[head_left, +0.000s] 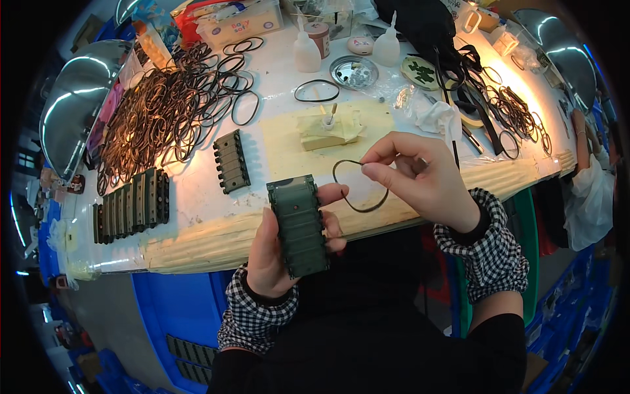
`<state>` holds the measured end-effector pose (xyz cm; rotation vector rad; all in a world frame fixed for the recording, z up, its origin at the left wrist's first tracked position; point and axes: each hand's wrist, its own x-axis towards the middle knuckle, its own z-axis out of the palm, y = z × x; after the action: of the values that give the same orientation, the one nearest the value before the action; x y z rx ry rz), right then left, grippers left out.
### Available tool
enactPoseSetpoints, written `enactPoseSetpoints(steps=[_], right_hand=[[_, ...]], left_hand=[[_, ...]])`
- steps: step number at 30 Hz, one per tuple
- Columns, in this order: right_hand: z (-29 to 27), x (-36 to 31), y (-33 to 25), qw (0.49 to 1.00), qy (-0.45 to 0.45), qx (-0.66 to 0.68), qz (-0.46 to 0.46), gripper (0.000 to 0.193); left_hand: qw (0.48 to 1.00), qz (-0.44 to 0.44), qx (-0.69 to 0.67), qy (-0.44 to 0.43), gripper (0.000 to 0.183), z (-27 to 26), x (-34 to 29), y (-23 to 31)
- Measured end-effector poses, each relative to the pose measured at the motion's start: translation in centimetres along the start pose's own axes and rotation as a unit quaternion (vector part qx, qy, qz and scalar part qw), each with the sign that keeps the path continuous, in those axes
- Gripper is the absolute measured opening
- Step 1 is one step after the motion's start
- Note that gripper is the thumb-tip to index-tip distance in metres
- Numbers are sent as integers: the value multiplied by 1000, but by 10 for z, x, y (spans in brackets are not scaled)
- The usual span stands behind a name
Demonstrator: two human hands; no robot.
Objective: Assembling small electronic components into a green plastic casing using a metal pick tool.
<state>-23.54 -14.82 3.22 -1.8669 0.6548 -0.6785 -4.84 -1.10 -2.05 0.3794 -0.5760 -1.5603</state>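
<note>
My left hand (265, 259) holds a dark green ribbed rectangular part (299, 226) upright over the table's front edge, thumb on one side and fingertips on the other. Just to the right, my right hand (423, 180) pinches a thin black band loop (359, 209) between thumb and fingertips. The loop hangs open beside the part and close to my left index fingertip; whether they touch I cannot tell. A similar ribbed part (231, 161) lies on the table beyond my left hand. Several more ribbed parts (134, 203) stand in a row at the left.
A large heap of band loops (174, 98) covers the back left; a smaller heap (515, 108) lies at the right. Behind my hands are a yellow block (318, 134), white squeeze bottles (306, 54) and a metal dish (338, 64). A blue bin (149, 302) sits below the table's edge.
</note>
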Motion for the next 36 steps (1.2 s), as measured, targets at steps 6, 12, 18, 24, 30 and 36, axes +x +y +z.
enactPoseSetpoints(steps=[6,12,18,24,30,36], right_hand=[[7,-7,-13,993,58,-76,-68,8],[19,-6,-15,995,61,-8,-80,5],[31,-1,-28,990,67,-65,-105,6],[38,0,-18,997,68,8,-43,9],[41,1,-10,995,29,97,16,13],[45,4,4,986,11,161,31,17]], left_hand=[[996,-28,-43,68,63,-1,3,0],[996,-24,5,87,48,3,3,0],[989,-1,120,87,36,12,1,-5],[982,24,151,115,32,14,3,-9],[970,61,192,139,29,14,6,-12],[962,75,222,138,28,13,10,-12]])
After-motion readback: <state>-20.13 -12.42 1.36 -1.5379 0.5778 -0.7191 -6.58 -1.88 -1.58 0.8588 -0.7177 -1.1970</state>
